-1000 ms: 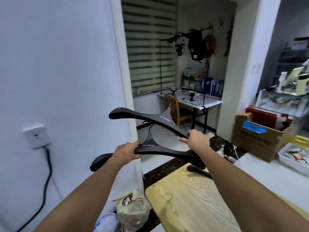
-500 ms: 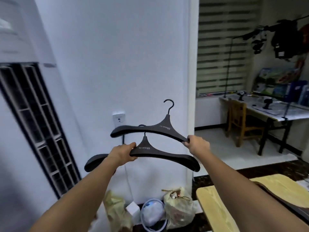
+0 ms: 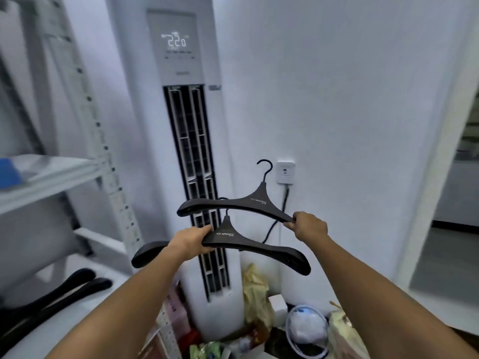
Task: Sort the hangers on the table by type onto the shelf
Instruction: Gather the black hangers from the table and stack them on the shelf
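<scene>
I hold two wide dark hangers in front of me, one in each hand. My left hand (image 3: pixel 190 242) grips the lower hanger (image 3: pixel 261 248) just left of its neck. My right hand (image 3: pixel 308 226) pinches the right end of the upper hanger (image 3: pixel 243 204), whose hook points up. A white metal shelf (image 3: pixel 51 177) stands at the left. On its lower level (image 3: pixel 85 304) lie two more dark hangers (image 3: pixel 64 286), blurred and partly cut off by the frame edge.
A tall white air conditioner (image 3: pixel 181 125) stands straight ahead against the wall. A wall socket (image 3: pixel 285 172) with a black cable is right of it. Bags and clutter (image 3: pixel 285 325) sit on the floor below. A doorway (image 3: pixel 456 203) opens at the right.
My view has swung left, from the wooden table and far room to the air conditioner and shelf. Both hands keep their hangers, carried along to the left.
</scene>
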`<move>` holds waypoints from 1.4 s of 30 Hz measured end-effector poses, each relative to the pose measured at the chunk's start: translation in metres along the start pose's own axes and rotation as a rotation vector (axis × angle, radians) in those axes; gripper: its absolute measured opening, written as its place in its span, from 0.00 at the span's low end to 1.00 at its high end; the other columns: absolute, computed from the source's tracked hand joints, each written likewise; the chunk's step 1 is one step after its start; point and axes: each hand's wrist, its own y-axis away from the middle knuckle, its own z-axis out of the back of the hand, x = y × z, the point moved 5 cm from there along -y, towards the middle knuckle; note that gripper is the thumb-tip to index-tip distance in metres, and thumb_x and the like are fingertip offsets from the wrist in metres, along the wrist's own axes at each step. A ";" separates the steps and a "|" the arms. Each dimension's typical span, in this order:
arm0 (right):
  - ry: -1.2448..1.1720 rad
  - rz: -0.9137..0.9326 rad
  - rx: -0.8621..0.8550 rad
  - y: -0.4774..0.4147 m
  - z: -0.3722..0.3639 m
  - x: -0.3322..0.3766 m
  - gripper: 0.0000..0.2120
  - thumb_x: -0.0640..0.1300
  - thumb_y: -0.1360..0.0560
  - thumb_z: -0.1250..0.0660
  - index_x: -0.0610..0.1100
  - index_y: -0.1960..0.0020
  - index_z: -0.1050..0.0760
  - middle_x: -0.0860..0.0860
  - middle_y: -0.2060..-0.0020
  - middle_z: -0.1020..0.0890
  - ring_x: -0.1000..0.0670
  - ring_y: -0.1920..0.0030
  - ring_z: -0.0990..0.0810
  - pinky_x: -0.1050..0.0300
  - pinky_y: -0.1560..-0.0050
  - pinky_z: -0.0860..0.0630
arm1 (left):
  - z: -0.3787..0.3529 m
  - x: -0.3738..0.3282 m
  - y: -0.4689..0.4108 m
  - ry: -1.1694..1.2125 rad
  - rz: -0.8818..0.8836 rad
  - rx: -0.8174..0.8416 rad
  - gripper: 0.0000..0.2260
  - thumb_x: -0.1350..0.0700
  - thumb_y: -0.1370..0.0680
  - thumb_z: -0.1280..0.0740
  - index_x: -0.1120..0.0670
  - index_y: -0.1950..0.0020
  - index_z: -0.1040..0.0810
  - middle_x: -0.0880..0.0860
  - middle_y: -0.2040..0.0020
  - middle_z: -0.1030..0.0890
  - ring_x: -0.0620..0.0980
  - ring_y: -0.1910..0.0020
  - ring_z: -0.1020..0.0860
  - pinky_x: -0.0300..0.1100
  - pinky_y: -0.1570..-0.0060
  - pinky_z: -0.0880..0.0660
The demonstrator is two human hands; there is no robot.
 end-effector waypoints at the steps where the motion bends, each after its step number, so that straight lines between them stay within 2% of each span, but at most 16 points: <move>1: -0.001 0.039 0.011 0.000 -0.007 0.011 0.16 0.58 0.20 0.43 0.46 0.45 0.27 0.47 0.45 0.20 0.45 0.44 0.22 0.57 0.54 0.34 | -0.002 0.010 0.013 -0.009 0.040 0.004 0.18 0.43 0.26 0.34 0.49 0.40 0.32 0.52 0.46 0.21 0.56 0.46 0.23 0.44 0.56 0.31; 10: -0.033 0.329 0.140 0.033 -0.074 0.123 0.19 0.59 0.20 0.42 0.44 0.41 0.27 0.46 0.45 0.20 0.44 0.44 0.22 0.57 0.54 0.32 | -0.032 0.098 0.156 -0.047 0.358 0.037 0.21 0.43 0.27 0.33 0.50 0.39 0.31 0.53 0.44 0.21 0.57 0.45 0.23 0.44 0.53 0.29; 14: -0.006 0.448 0.202 0.063 -0.105 0.169 0.21 0.59 0.20 0.42 0.44 0.39 0.27 0.45 0.42 0.21 0.44 0.40 0.23 0.54 0.46 0.29 | -0.042 0.133 0.226 -0.032 0.474 0.023 0.19 0.43 0.27 0.33 0.50 0.40 0.30 0.50 0.44 0.21 0.53 0.45 0.23 0.43 0.56 0.32; 19: 0.045 0.579 0.302 0.107 -0.138 0.220 0.20 0.60 0.21 0.41 0.44 0.42 0.25 0.47 0.44 0.20 0.45 0.42 0.22 0.57 0.52 0.31 | -0.052 0.168 0.310 -0.016 0.632 0.067 0.21 0.41 0.27 0.34 0.48 0.39 0.32 0.51 0.46 0.21 0.53 0.46 0.23 0.44 0.56 0.31; 24: 0.095 0.656 0.356 0.149 -0.157 0.265 0.21 0.61 0.22 0.41 0.45 0.42 0.25 0.48 0.47 0.19 0.47 0.45 0.21 0.59 0.53 0.31 | -0.063 0.185 0.380 0.013 0.769 0.106 0.20 0.40 0.27 0.34 0.46 0.40 0.32 0.52 0.47 0.21 0.54 0.48 0.23 0.45 0.54 0.29; 28: 0.105 0.689 0.352 0.181 -0.165 0.302 0.20 0.60 0.21 0.41 0.46 0.41 0.26 0.48 0.43 0.21 0.47 0.41 0.23 0.56 0.44 0.28 | -0.071 0.197 0.433 -0.006 0.846 0.126 0.20 0.39 0.26 0.35 0.46 0.39 0.33 0.52 0.46 0.21 0.56 0.47 0.22 0.45 0.53 0.29; 31: 0.117 0.689 0.342 0.200 -0.172 0.326 0.20 0.60 0.21 0.40 0.45 0.41 0.25 0.48 0.43 0.20 0.47 0.41 0.22 0.57 0.44 0.28 | -0.071 0.211 0.474 -0.004 0.901 0.138 0.21 0.40 0.26 0.36 0.46 0.37 0.33 0.51 0.44 0.21 0.55 0.45 0.23 0.45 0.52 0.29; 36: 0.147 0.641 0.336 0.220 -0.183 0.358 0.19 0.58 0.21 0.39 0.44 0.40 0.26 0.47 0.41 0.21 0.46 0.41 0.22 0.56 0.45 0.28 | -0.061 0.239 0.542 0.033 0.973 0.141 0.18 0.40 0.26 0.35 0.45 0.40 0.32 0.50 0.47 0.20 0.53 0.50 0.22 0.41 0.58 0.32; 42: 0.210 0.559 0.322 0.231 -0.208 0.387 0.17 0.54 0.22 0.38 0.46 0.37 0.27 0.47 0.40 0.21 0.46 0.40 0.22 0.56 0.44 0.27 | -0.049 0.277 0.604 0.069 1.015 0.143 0.17 0.42 0.26 0.33 0.42 0.40 0.32 0.49 0.49 0.19 0.51 0.52 0.22 0.42 0.61 0.32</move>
